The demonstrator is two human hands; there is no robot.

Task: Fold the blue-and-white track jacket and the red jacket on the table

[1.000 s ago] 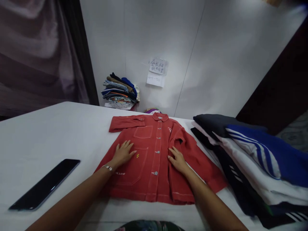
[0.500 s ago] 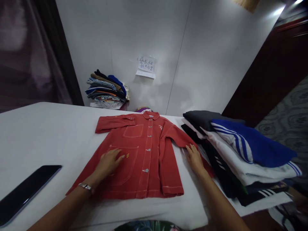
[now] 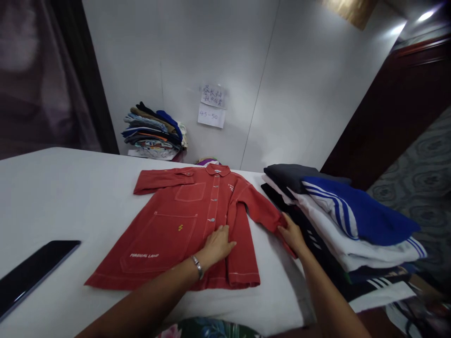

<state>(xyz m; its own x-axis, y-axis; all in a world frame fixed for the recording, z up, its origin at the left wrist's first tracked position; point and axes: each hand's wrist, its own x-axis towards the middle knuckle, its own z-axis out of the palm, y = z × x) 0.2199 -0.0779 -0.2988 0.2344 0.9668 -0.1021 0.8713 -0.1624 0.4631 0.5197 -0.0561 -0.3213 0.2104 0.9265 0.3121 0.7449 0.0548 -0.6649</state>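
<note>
A red button-front jacket (image 3: 165, 234) with white stitching lies face up, its collar toward the wall. Its left-side sleeve in view is folded across the top, and the other sleeve (image 3: 259, 206) angles out to the right. My left hand (image 3: 216, 246), with a metal bracelet at the wrist, rests on the jacket front beside the button strip, fingers extended and thumb apart. On the right, my right hand (image 3: 291, 234) grips the outstretched sleeve near its lower part, with fingers and thumb on the cloth.
A tall pile of folded clothes (image 3: 355, 220) stands close by my right forearm. A phone (image 3: 33, 272) lies on the white table (image 3: 84, 197) at left. Another clothes stack (image 3: 153, 131) is at the back, near paper notes (image 3: 211, 105) on the wall.
My left hand has moved right, from the big pocket to beside the buttons, uncovering printed lettering. My right hand has shifted slightly right and now grips the sleeve.
</note>
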